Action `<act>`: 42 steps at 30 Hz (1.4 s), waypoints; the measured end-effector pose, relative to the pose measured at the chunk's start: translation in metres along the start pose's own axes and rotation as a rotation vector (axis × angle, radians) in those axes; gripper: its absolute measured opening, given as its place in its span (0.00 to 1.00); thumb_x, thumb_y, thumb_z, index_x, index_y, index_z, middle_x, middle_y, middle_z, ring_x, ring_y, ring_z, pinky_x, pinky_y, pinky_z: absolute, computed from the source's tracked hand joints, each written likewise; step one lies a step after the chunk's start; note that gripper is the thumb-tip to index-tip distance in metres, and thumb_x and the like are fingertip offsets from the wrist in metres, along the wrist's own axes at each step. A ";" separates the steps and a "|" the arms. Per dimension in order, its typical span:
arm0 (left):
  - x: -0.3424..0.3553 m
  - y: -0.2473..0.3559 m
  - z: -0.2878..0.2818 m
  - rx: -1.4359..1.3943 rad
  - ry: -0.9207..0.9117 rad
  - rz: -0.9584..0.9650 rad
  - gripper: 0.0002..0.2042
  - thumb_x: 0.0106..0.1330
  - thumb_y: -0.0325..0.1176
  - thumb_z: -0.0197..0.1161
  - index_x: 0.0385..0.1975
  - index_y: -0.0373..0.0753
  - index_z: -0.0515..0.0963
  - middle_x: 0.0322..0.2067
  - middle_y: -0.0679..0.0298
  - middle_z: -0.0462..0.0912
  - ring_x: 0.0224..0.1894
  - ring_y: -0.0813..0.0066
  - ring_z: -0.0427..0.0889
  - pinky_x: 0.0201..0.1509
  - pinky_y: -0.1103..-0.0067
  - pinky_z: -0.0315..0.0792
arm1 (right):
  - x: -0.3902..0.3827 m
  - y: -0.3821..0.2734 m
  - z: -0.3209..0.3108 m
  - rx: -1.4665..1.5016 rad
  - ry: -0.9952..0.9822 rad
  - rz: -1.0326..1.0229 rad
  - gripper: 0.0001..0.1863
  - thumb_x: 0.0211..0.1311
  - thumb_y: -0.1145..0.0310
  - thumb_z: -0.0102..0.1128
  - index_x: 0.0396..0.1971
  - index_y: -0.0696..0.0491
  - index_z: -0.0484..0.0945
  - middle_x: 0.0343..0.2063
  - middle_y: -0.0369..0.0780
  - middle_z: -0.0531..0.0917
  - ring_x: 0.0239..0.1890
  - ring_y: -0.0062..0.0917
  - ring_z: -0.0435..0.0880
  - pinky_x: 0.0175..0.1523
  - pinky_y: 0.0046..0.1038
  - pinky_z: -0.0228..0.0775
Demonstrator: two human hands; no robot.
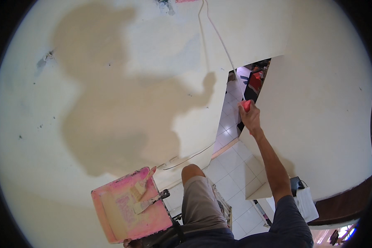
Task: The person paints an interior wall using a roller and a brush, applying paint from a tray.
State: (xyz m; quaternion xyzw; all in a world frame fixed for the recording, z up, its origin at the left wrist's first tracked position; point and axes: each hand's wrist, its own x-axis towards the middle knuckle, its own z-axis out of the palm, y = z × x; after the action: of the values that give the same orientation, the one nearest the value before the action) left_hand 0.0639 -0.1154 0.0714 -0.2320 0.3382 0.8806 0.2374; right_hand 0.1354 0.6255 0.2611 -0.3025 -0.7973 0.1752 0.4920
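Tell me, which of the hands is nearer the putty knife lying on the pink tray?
Left. The left hand holds the flat pink tray from beneath, close under the metal putty knife. The right hand is raised far away, gripping a red handle.

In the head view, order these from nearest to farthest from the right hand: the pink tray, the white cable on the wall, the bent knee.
From the right hand, closed on a red handle:
1. White cable, just up-left on the wall.
2. Bent knee, below-left.
3. Pink tray, farthest, lower left.
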 end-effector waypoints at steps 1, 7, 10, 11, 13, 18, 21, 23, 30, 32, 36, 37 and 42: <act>-0.004 -0.004 0.015 0.039 0.026 0.032 0.18 0.46 0.29 0.62 0.40 0.35 0.76 0.41 0.56 0.80 0.47 0.57 0.76 0.55 0.56 0.67 | -0.004 0.000 0.003 -0.018 0.000 -0.019 0.18 0.54 0.62 0.62 0.29 0.62 0.69 0.19 0.53 0.77 0.25 0.49 0.79 0.27 0.37 0.70; 0.000 -0.003 0.013 -0.036 -0.099 -0.052 0.16 0.47 0.29 0.62 0.37 0.34 0.77 0.41 0.56 0.80 0.46 0.57 0.76 0.55 0.56 0.68 | -0.084 0.020 0.002 0.047 -0.093 0.121 0.17 0.55 0.61 0.61 0.30 0.61 0.71 0.19 0.52 0.78 0.24 0.48 0.79 0.27 0.37 0.71; 0.015 -0.001 -0.025 0.168 -0.128 0.082 0.14 0.47 0.29 0.62 0.36 0.34 0.77 0.41 0.55 0.80 0.46 0.57 0.76 0.55 0.56 0.68 | -0.055 -0.003 -0.001 -0.014 -0.061 0.071 0.17 0.55 0.61 0.62 0.29 0.61 0.71 0.19 0.51 0.78 0.24 0.45 0.80 0.27 0.36 0.71; 0.022 -0.006 -0.044 0.377 -0.051 0.250 0.14 0.46 0.29 0.62 0.35 0.34 0.77 0.41 0.55 0.80 0.46 0.57 0.76 0.55 0.56 0.68 | -0.036 -0.017 -0.002 -0.015 -0.046 0.052 0.16 0.55 0.61 0.62 0.28 0.61 0.71 0.19 0.51 0.78 0.24 0.45 0.80 0.27 0.36 0.71; 0.024 -0.011 -0.043 0.385 -0.006 0.265 0.13 0.46 0.29 0.63 0.34 0.34 0.77 0.41 0.55 0.80 0.46 0.57 0.76 0.55 0.56 0.68 | -0.005 -0.036 -0.010 -0.006 -0.058 0.061 0.17 0.55 0.61 0.62 0.27 0.61 0.70 0.20 0.52 0.78 0.24 0.46 0.80 0.28 0.37 0.71; -0.003 -0.007 0.017 -0.061 -0.140 -0.008 0.12 0.46 0.30 0.63 0.32 0.34 0.78 0.41 0.55 0.80 0.47 0.56 0.76 0.54 0.56 0.68 | -0.005 -0.038 0.000 -0.031 -0.035 0.061 0.19 0.54 0.60 0.62 0.27 0.62 0.69 0.22 0.54 0.77 0.25 0.49 0.79 0.28 0.39 0.70; -0.003 -0.006 0.018 -0.038 -0.102 -0.011 0.12 0.45 0.30 0.63 0.31 0.35 0.78 0.40 0.56 0.80 0.46 0.57 0.76 0.54 0.56 0.68 | -0.058 -0.014 0.015 -0.043 -0.104 0.086 0.18 0.54 0.60 0.62 0.29 0.62 0.69 0.20 0.55 0.76 0.25 0.51 0.78 0.28 0.40 0.69; -0.007 -0.010 0.042 -0.045 -0.186 0.011 0.23 0.45 0.30 0.61 0.46 0.37 0.71 0.47 0.58 0.76 0.51 0.59 0.72 0.58 0.59 0.64 | -0.103 0.010 0.023 -0.070 -0.151 0.141 0.17 0.55 0.61 0.61 0.30 0.61 0.69 0.19 0.54 0.76 0.25 0.52 0.77 0.27 0.40 0.69; -0.022 -0.014 0.079 0.031 -0.245 0.073 0.29 0.45 0.30 0.60 0.53 0.37 0.67 0.50 0.59 0.74 0.53 0.60 0.71 0.59 0.60 0.63 | -0.220 0.055 0.013 -0.094 -0.257 0.336 0.17 0.53 0.61 0.63 0.30 0.59 0.70 0.18 0.52 0.77 0.24 0.49 0.79 0.27 0.39 0.71; -0.022 -0.015 0.081 0.050 -0.240 0.088 0.29 0.45 0.30 0.59 0.53 0.37 0.67 0.50 0.59 0.74 0.53 0.60 0.71 0.59 0.60 0.63 | -0.239 0.071 0.007 -0.079 -0.253 0.344 0.17 0.53 0.61 0.63 0.30 0.59 0.70 0.18 0.51 0.77 0.24 0.47 0.79 0.27 0.38 0.71; -0.020 -0.012 0.072 -0.001 -0.208 0.055 0.28 0.45 0.30 0.59 0.53 0.38 0.67 0.50 0.60 0.73 0.54 0.62 0.70 0.59 0.60 0.62 | -0.242 0.076 0.006 -0.074 -0.272 0.365 0.18 0.54 0.58 0.60 0.29 0.59 0.69 0.19 0.52 0.78 0.24 0.46 0.80 0.29 0.40 0.72; -0.022 -0.014 0.076 0.023 -0.210 0.070 0.28 0.45 0.30 0.59 0.53 0.37 0.67 0.50 0.60 0.73 0.54 0.62 0.70 0.59 0.60 0.62 | -0.237 0.080 0.009 -0.093 -0.262 0.369 0.18 0.54 0.58 0.61 0.28 0.59 0.70 0.20 0.52 0.78 0.24 0.46 0.80 0.29 0.40 0.72; -0.023 -0.014 0.078 0.076 -0.211 0.118 0.28 0.46 0.30 0.60 0.53 0.37 0.68 0.50 0.60 0.73 0.53 0.62 0.70 0.59 0.61 0.63 | -0.185 0.100 0.023 -0.067 -0.129 0.223 0.16 0.55 0.60 0.62 0.26 0.58 0.71 0.18 0.50 0.76 0.21 0.45 0.77 0.26 0.36 0.69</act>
State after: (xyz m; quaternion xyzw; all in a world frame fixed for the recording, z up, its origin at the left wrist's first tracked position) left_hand 0.0709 -0.0569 0.1294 -0.1084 0.3575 0.8991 0.2283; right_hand 0.2074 0.5804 0.0668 -0.3936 -0.7942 0.2213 0.4066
